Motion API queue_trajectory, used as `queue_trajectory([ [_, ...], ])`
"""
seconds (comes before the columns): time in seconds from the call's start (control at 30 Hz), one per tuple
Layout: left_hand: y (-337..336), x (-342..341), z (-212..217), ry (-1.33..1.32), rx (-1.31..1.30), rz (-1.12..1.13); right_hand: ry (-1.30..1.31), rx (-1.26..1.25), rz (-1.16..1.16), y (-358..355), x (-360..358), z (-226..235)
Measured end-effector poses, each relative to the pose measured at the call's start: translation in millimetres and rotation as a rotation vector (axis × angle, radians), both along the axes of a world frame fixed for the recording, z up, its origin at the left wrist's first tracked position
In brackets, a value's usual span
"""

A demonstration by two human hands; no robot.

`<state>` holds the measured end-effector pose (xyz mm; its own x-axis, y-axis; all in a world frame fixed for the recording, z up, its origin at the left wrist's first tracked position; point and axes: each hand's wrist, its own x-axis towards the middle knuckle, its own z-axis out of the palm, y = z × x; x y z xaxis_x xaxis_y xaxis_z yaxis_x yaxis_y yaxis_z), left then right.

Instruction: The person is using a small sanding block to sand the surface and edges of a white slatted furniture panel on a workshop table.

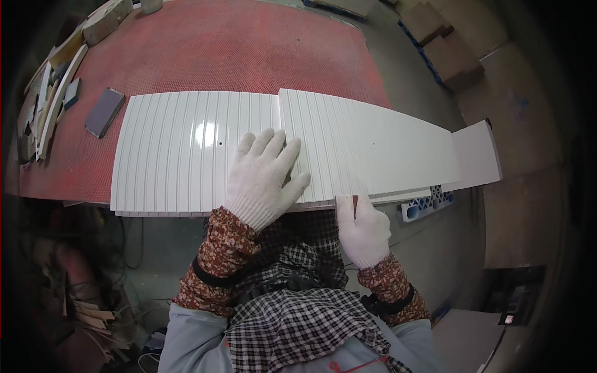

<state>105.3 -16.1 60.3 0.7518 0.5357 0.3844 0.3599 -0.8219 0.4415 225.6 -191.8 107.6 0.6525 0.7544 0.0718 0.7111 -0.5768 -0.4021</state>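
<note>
A glossy white panel with grooves [168, 155] lies across the work table. A second white panel [404, 140] rests partly over its right part; grooves show on its left portion. My left hand [262, 180], in a white knit glove, lies flat with fingers spread over the place where the two panels meet. At the near edge of the second panel, my gloved right hand [368, 235] is closed, its fingertips against the edge. Between its fingers shows a thin reddish-brown piece, mostly hidden, whose kind I cannot make out.
The table has a red textured cover [249, 50]. A grey-purple block [104, 113] lies left of the panels. Curved white strips [61, 102] and small tools crowd the table's left edge. Cardboard boxes [451, 59] stand on a pallet at the far right.
</note>
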Motion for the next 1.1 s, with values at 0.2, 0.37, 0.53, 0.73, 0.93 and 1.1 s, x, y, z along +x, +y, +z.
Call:
queue_trajectory([
  [0.2,1,1,2,-0.032,0.002,-0.002,-0.066,-0.082,0.010,2,3,2],
  [0.37,1,1,5,-0.041,-0.024,-0.005,-0.094,-0.205,0.068,28,19,7],
  [0.53,1,-2,6,-0.060,0.004,0.003,-0.236,-0.329,0.120,116,64,5],
  [0.73,-1,-2,9,-0.076,0.016,0.004,-0.231,-0.390,0.094,212,105,21],
  [0.93,1,2,11,-0.067,-0.058,-0.040,-0.233,-0.427,0.120,225,115,19],
  [1.1,0,-2,5,-0.075,-0.002,-0.004,-0.163,-0.399,0.051,195,87,12],
])
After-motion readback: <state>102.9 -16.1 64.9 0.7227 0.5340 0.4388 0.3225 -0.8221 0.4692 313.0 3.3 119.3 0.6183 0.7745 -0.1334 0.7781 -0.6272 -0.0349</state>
